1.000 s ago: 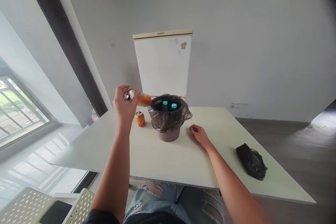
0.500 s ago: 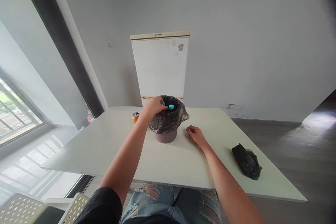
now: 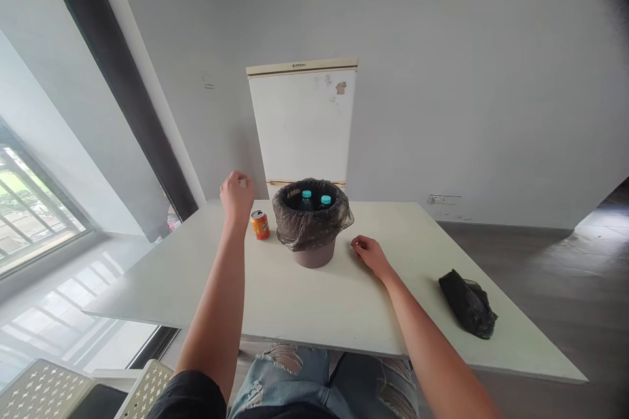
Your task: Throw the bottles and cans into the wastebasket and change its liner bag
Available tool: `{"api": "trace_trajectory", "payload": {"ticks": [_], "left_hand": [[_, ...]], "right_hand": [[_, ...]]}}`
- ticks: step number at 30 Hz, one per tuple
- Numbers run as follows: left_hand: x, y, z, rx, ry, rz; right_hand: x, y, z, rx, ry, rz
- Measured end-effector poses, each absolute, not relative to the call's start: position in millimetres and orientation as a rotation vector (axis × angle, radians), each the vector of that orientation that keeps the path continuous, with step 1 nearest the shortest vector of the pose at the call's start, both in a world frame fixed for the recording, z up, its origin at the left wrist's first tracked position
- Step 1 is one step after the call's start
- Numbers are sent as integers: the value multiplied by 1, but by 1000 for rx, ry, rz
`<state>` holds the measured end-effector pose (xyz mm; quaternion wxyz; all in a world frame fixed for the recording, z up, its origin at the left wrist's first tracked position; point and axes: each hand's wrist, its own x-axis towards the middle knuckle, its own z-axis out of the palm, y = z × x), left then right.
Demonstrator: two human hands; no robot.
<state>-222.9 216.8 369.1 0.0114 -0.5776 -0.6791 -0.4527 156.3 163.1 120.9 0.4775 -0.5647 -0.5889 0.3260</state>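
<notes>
My left hand (image 3: 236, 198) is raised above the far left of the table, just up and left of an orange soda can (image 3: 260, 225). Its fingers are curled in, and I see nothing in them. The can stands upright, apart from the hand. Beside it is a brown bin (image 3: 315, 256) lined with a black plastic bag (image 3: 308, 229) folded over its rim. Two bottles with teal caps, a left bottle (image 3: 307, 196) and a right bottle (image 3: 325, 200), stand inside the bin. Right of the bin, my right hand (image 3: 369, 255) rests on the table, fingers bent inward around nothing.
A crumpled black plastic bag (image 3: 469, 304) lies at the right of the white table (image 3: 314, 314). Behind the table stands a white fridge (image 3: 302, 124) against the grey wall. At the lower left is a chair (image 3: 44, 389) with a perforated pattern, near a window (image 3: 34, 203).
My left hand has come out of the bin and moved left, past the can. Both bottle caps and the whole can now show. My right hand stays put.
</notes>
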Motion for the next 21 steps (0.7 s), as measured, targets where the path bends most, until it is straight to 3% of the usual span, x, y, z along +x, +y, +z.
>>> {"api": "trace_trajectory", "payload": {"ticks": [7, 11, 15, 21], "left_hand": [[-239, 244, 281, -1993, -2481, -1136], [-234, 240, 257, -2037, -2516, -1152], [-236, 232, 281, -1906, -2468, -1340], [-220, 205, 379, -1723, -1975, -1860]], "right_hand": [[156, 165, 120, -1383, -1429, 778], [156, 164, 122, -1395, -1424, 775], [154, 161, 128, -1403, -1413, 774], [153, 157, 133, -1409, -1396, 786]]}}
